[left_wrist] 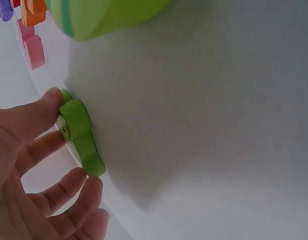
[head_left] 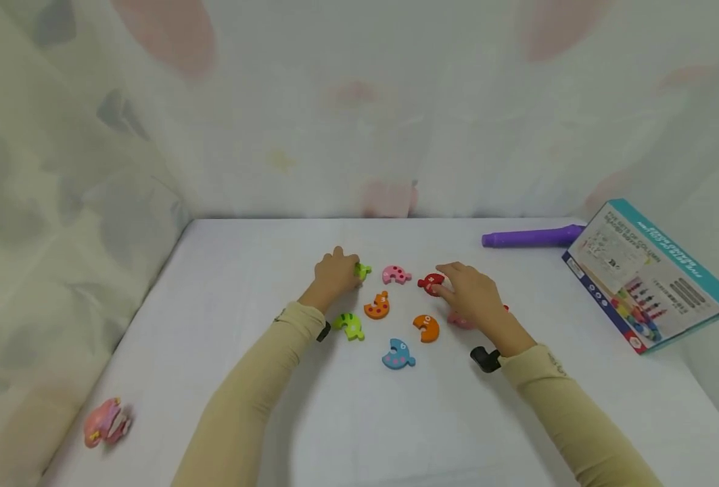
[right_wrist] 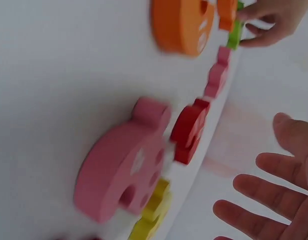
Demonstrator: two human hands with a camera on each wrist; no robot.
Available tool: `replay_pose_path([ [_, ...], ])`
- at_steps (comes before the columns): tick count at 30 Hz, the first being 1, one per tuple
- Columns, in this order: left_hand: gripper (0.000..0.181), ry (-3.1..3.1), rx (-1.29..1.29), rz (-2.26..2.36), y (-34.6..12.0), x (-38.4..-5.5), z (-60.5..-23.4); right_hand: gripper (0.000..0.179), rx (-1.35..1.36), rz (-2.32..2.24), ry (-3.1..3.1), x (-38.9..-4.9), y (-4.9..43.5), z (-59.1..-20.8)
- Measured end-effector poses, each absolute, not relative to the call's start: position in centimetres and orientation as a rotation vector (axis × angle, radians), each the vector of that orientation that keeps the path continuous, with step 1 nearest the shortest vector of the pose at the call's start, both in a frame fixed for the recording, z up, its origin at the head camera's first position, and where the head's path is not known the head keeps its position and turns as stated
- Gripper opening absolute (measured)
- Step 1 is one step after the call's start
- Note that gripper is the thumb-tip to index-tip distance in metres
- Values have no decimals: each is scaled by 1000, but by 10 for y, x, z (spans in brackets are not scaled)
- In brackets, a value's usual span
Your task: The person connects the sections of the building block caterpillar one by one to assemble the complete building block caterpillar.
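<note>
My left hand (head_left: 337, 272) pinches a green curved, animal-shaped toy piece (left_wrist: 80, 132) by its edges, thumb at one end and fingertips at the other. The piece touches or nearly touches the white table. My right hand (head_left: 473, 292) hovers with spread fingers near a red curved piece (head_left: 430, 283); in the right wrist view its fingers (right_wrist: 269, 192) are apart from every piece. Below that hand lies a pink piece (right_wrist: 121, 165), with a yellow piece (right_wrist: 154, 212) behind it. Between the hands sits a spotted pink piece (head_left: 395, 274).
Nearer me lie two orange pieces (head_left: 377, 306), a striped green piece (head_left: 350, 327) and a blue spotted piece (head_left: 398, 354). At the right are a purple tube (head_left: 532, 237) and a tilted printed box (head_left: 651, 277). A pink toy (head_left: 106, 423) rests at the front left.
</note>
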State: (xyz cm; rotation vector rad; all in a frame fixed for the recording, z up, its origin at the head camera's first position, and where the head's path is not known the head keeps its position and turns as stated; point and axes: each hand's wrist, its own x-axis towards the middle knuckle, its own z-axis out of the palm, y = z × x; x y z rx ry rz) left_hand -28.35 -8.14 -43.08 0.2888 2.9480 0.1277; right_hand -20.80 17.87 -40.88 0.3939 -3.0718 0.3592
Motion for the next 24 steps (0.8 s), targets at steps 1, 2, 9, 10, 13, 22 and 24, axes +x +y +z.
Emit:
replay_pose_path([
  [1,48,2945,285,137,-82,-283,-431,50,382,357,-3079,-210,182,-410],
  [2,46,2945,287,147,-83,-282,-431,49,372,353,-3089,-212,186,-411],
  [9,36,2959,372,273,-97,-275,-428,45,338,384,-3102,-226,204,-406],
  [10,36,2955,374,298,-101,-273,-428,45,335,385,-3098,-227,207,-405],
  [13,36,2954,382,356,-115,-267,-429,45,317,399,-3106,-226,217,-402],
  [22,36,2914,432,435,-155,-252,-434,53,271,474,-3253,-197,255,-411],
  [24,40,2885,448,449,-159,-251,-437,56,275,538,-3291,-188,263,-415],
])
